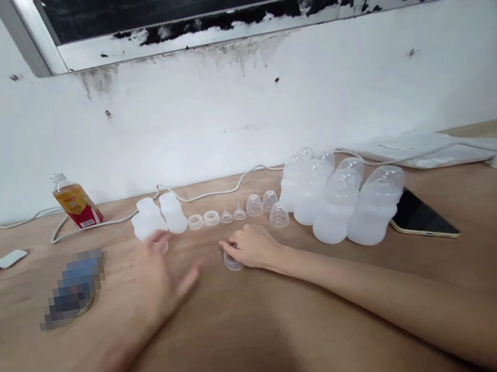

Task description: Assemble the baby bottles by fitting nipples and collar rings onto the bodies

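Observation:
My left hand (160, 272) is blurred, thumb spread wide from the fingers; it hovers by the white baby bottle bodies (173, 213). My right hand (252, 246) is closed on a clear plastic cap (233, 262) resting on the table, its upper part hidden by the fingers. Beyond the hands, white collar rings (210, 218), clear bottle teats (239, 212) and clear dome caps (278, 215) stand in a row. To the right is a group of several baby bottles with clear domes (368, 210).
A drink bottle (76, 200) stands at the back left, near a pixelated flat object (74, 287). A white cable (211, 194) runs along the wall. Right of the bottles lie a dark-screened phone (422, 216) and a clear plastic bag (420, 150) on the wooden table (240, 354).

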Motion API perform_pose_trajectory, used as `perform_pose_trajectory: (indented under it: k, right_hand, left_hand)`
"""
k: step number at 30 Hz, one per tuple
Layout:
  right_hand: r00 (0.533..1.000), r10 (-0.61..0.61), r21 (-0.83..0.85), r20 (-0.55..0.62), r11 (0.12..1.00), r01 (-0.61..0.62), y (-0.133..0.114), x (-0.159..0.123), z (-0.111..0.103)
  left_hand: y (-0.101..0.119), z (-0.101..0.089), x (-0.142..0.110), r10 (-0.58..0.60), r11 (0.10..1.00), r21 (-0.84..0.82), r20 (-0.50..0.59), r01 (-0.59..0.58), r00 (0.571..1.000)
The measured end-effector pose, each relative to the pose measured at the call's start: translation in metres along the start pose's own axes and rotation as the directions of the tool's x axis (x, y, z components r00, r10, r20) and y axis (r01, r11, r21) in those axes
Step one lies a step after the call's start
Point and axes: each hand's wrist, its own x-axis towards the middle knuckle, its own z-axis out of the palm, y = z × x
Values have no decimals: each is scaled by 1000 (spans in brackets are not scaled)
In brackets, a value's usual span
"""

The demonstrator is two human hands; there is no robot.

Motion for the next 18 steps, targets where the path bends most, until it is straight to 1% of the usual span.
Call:
perform_pose_trajectory:
  k: [1, 2, 3, 4, 6, 7, 9, 11, 13, 15, 16, 18]
  right_hand:
    - [1000, 8, 8, -8, 1000, -8, -1, 1, 0]
    - [1000, 16, 20, -18, 1000, -16, -2, 1, 0]
    - [999, 24, 35, -25, 999, -23, -3, 2, 0]
    - [999, 26, 50, -28, 998, -25, -4, 3, -1]
    - [1000, 7, 77, -26, 997, -5, -3, 3, -1]
    - [1000, -12, 88, -25, 996, 15, -2, 4, -1]
    - [998, -61, 107, -26, 992, 63, 1, 4, -2]
    - [993, -113, 142, -40, 983, 118, 6, 5, -2]
    - [987, -128, 216, -93, 965, 146, 12, 7, 0]
    - [982, -96, 291, -163, 946, 140, 20, 10, 3]
    - [980, -51, 325, -194, 939, 113, 24, 12, 5]
    - [969, 73, 373, -236, 927, 21, 32, 15, 9]
  left_hand:
    - [11, 9, -2, 135, 991, -2, 91, -135, 987]
    - [22, 19, -3, 209, 977, -20, 213, -210, 954]
    - [30, 29, -2, 217, 976, -37, 283, -216, 934]
    - [36, 38, -1, 187, 982, -37, 321, -185, 929]
    - [41, 52, 6, 86, 996, -22, 335, -83, 938]
    - [41, 56, 9, 58, 998, -37, 344, -48, 937]
    - [37, 60, 15, 52, 996, -84, 356, -24, 933]
    - [31, 61, 20, 72, 993, -116, 357, -33, 931]
    - [23, 61, 24, 64, 995, -98, 350, -31, 934]
    - [15, 61, 28, 43, 997, -72, 330, -21, 943]
    - [11, 61, 30, 37, 998, -67, 318, -17, 947]
    - [5, 62, 33, 43, 997, -72, 303, -22, 952]
